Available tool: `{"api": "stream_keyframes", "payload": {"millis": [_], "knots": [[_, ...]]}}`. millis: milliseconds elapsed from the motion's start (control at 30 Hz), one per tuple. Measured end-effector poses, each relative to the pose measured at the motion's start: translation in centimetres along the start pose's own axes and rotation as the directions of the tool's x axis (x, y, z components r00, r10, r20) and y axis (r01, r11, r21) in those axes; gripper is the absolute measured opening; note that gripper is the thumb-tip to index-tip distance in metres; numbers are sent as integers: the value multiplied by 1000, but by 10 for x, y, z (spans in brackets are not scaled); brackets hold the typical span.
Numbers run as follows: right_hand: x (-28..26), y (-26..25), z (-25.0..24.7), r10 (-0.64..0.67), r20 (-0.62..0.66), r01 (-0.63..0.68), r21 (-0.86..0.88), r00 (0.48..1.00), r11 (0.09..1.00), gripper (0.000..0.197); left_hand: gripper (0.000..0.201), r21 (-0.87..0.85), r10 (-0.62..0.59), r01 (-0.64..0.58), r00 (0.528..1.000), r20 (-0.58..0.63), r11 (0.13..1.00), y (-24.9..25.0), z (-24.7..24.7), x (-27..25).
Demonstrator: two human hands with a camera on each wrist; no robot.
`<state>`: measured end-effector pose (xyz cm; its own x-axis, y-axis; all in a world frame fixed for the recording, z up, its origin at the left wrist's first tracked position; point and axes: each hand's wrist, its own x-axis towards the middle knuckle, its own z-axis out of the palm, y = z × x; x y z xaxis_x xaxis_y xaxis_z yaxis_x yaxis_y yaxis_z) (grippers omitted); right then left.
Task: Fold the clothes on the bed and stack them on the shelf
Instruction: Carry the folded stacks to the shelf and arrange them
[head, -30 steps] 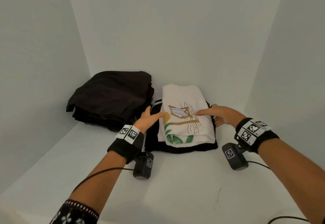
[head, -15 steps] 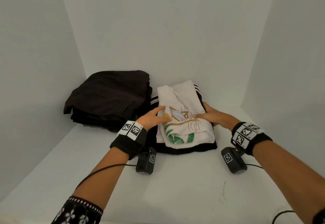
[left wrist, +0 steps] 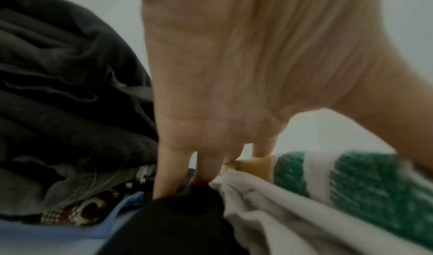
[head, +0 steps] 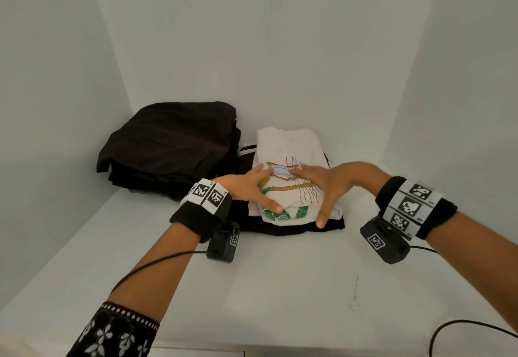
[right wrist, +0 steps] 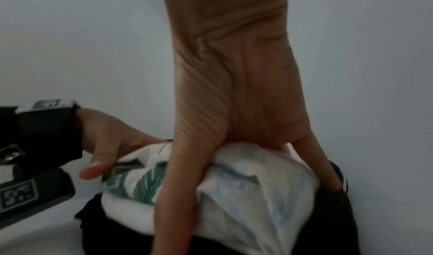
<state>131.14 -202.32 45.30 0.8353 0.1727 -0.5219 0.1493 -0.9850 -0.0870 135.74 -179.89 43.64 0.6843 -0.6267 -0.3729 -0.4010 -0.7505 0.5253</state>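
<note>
A folded white T-shirt (head: 291, 146) with a green-leaf print lies on a folded black garment with white stripes (head: 280, 226) on the white shelf (head: 280, 286). My left hand (head: 249, 185) rests flat on the shirt's left side, fingers spread, thumb along the front edge. My right hand (head: 322, 185) presses the shirt's right half with straight fingers, thumb down at the front fold. In the left wrist view my fingers (left wrist: 173, 166) reach down beside the white shirt (left wrist: 293, 194). The right wrist view shows my right hand (right wrist: 234, 129) spread over the white shirt (right wrist: 246, 185).
A taller stack of dark folded clothes (head: 171, 146) sits to the left, close against the striped garment. White walls (head: 280, 48) close the shelf at the back and both sides. Cables (head: 462, 328) trail from the wrist cameras across the front of the shelf.
Both hands have moved inward onto the top of the white shirt, fingers now nearly meeting over the print. The shirt's back flap, ruffled half a second ago, lies flatter.
</note>
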Motion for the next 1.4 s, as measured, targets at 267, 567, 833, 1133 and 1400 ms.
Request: {"api": "stream_keyframes", "payload": {"millis": [267, 567, 833, 1133, 1400], "knots": [[31, -2, 16, 89, -69, -95, -87, 994, 992, 146, 135, 145, -60, 39, 988, 139, 989, -11, -5, 24], [45, 0, 9, 83, -89, -87, -39, 993, 995, 144, 134, 128, -63, 46, 990, 128, 991, -19, -10, 40], [33, -6, 19, 62, -122, -66, -28, 991, 997, 129, 135, 137, -78, 65, 993, 91, 988, -22, 0, 27], [17, -18, 5, 94, -69, -90, 53, 993, 995, 133, 108, -130, 17, -26, 997, -72, 991, -18, 4, -10], [26, -70, 0, -49, -253, 68, 67, 966, 995, 111, 83, -256, 132, -333, 805, -579, 908, -51, -7, -48]]}}
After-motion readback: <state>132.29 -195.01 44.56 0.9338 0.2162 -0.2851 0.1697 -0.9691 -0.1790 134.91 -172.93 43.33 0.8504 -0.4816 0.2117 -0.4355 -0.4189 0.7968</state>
